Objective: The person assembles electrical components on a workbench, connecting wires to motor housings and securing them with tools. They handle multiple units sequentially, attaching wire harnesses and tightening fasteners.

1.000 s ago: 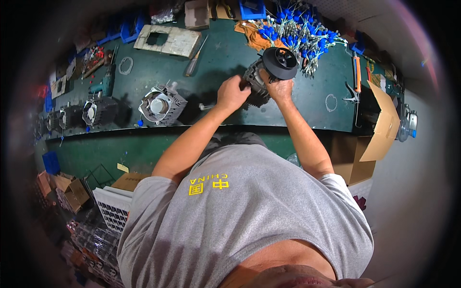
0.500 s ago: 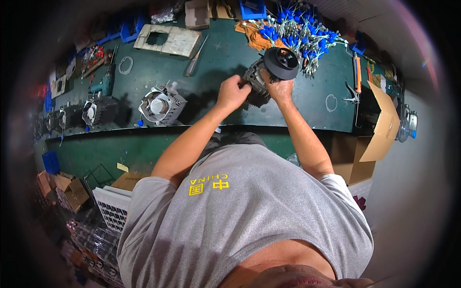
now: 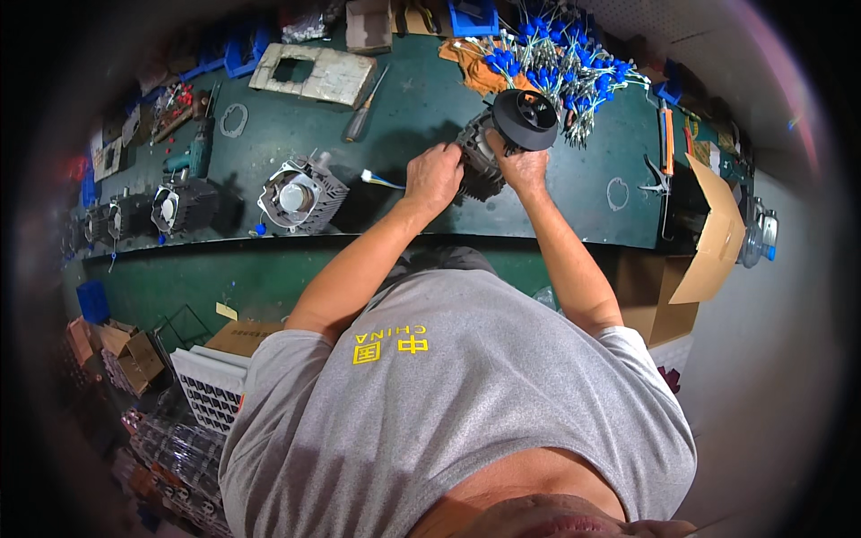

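Over the green bench, a finned metal blower unit point(image 3: 481, 160) stands tilted, its black fan wheel point(image 3: 526, 119) up and to the right. My right hand point(image 3: 522, 169) is closed round the unit just below the wheel, with the thumb on its near side. My left hand point(image 3: 435, 177) is closed against the unit's left side, fingertips curled inward and mostly hidden. From under that hand a thin cable with a white plug point(image 3: 369, 177) sticks out to the left; its other end is hidden.
More finned metal housings point(image 3: 303, 193) line the front edge at left. A screwdriver point(image 3: 359, 117), a white block with a square hole point(image 3: 314, 75) and a heap of blue-tipped wires point(image 3: 574, 67) lie farther back. At right are orange-handled pliers point(image 3: 659, 175) and an open carton point(image 3: 713, 233).
The cable with its white plug has come into view left of my left hand. That hand has turned slightly against the unit; my right hand and the unit have hardly moved.
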The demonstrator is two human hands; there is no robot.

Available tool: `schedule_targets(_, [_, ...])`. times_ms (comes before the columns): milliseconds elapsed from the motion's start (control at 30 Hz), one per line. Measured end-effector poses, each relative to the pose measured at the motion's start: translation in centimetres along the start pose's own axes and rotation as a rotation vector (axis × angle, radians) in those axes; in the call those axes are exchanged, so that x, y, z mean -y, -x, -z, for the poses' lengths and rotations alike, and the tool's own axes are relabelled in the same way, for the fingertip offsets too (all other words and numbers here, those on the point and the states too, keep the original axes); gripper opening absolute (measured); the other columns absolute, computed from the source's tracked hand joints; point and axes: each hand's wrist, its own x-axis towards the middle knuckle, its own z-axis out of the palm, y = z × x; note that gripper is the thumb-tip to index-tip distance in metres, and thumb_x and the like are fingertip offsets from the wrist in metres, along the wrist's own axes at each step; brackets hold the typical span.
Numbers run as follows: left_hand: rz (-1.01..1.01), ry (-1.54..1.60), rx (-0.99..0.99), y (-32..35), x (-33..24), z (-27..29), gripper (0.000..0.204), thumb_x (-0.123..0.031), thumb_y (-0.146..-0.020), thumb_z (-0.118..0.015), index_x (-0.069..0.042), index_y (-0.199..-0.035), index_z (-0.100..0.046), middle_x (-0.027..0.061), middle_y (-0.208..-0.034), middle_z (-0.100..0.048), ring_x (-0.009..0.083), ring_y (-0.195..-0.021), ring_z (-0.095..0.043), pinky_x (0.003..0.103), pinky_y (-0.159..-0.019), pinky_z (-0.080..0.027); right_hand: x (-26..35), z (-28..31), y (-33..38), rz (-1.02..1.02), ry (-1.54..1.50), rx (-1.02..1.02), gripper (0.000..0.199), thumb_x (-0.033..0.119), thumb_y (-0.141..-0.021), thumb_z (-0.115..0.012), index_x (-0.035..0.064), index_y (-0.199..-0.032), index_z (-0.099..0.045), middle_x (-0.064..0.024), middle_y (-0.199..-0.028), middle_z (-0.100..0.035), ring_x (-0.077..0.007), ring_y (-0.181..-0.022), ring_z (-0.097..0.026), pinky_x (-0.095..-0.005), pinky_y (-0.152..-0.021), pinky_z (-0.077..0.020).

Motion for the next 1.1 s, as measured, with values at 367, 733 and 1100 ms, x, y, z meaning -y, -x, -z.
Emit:
schedule_targets(367, [0.704, 0.958, 0.411, -0.7, 2.6, -0.6, 0.018, -0.019, -0.087, -0.074, -0.001, -0.085, -0.068, 0.0027, -0.076, -0.064, 0.0132, -0.065, -0.058, 0.030, -0.061, -0.051, 0.6, 0.1, 0.2, -0.005, -0.022, 0.003, 0.045, 0.040, -0.080, -0.078, 0.0177, -0.118, -0.071, -0.0087, -0.113, -0.073, -0.0333, -0.103, -0.070, -0.0477, -0.085, -0.0551])
schedule_targets(733, [1.021, 1.301, 0.355, -1.0, 1.5, 0.5, 0.018, -0.019, -0.095, -0.063, -0.001, -0.093, -0.065, 0.0055, -0.084, -0.066, 0.0127, -0.067, -0.062, 0.030, -0.061, -0.062, -0.1, -0.1, 0.2, 0.057, 0.030, -0.030, 0.042, 0.039, -0.080, -0.079, 0.0169, -0.116, -0.073, -0.0091, -0.111, -0.074, -0.0331, -0.100, -0.070, -0.0460, -0.083, -0.0561])
schedule_targets(1100, [0.197, 0.247, 0.099, 0.2, 1.1, -1.3, 0.020, -0.019, -0.085, -0.073, 0.000, -0.092, -0.070, 0.0154, -0.086, -0.072, 0.0388, -0.077, -0.069, 0.046, -0.069, -0.054, 0.0, -0.1, 0.1, 0.066, 0.052, -0.009, 0.042, 0.039, -0.080, -0.079, 0.0162, -0.116, -0.073, -0.0097, -0.113, -0.073, -0.0332, -0.102, -0.070, -0.0463, -0.084, -0.0560])
